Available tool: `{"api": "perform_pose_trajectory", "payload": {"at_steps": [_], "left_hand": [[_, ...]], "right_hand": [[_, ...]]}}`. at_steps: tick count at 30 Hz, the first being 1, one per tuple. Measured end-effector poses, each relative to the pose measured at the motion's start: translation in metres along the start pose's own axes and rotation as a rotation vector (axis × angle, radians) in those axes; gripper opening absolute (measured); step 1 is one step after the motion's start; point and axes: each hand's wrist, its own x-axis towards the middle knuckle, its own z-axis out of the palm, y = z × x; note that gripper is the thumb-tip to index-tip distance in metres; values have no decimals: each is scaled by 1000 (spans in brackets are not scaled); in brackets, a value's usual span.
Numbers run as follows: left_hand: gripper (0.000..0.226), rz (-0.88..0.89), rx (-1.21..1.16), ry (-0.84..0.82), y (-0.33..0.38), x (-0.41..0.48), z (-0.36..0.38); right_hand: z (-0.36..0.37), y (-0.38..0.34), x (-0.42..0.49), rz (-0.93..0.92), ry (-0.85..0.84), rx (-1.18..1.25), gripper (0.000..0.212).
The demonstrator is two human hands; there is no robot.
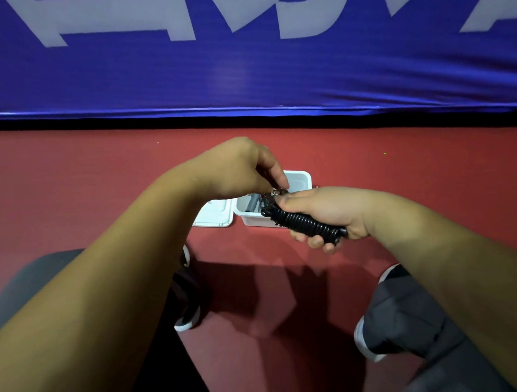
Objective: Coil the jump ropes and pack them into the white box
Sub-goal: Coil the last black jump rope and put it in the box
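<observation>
Above the white box [305, 178] on the red floor [71, 190], the right hand [327, 213] clenches a coiled black jump rope [300, 220]. The left hand [238, 170] pinches the rope's small metal end, and a white lid [213, 216] lies just beside the box.

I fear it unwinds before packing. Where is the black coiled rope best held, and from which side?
Round its middle, from the right, as the right hand does: the black coiled rope is a long narrow bundle; curled fingers keep its turns together. The left hand pinches the end.
</observation>
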Motion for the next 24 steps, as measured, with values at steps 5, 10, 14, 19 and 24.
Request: {"api": "perform_pose_trajectory", "payload": {"at_steps": [5,10,14,19,24], "left_hand": [[12,-137,-133,-33,-2,-3,1],[15,-314,-442,62,-12,2,8],[23,-503,-389,-136,-15,-1,8],[14,-531,-347,-160,-16,0,9],[12,-546,-532,-136,-22,4,17]], "right_hand": [[2,8,7,-81,215,-99,34],[4,7,14,-184,348,-187,29],[3,6,15,-223,434,-316,26],[-2,5,14,-302,486,-420,20],[-5,4,11,-347,538,-556,18]]}}
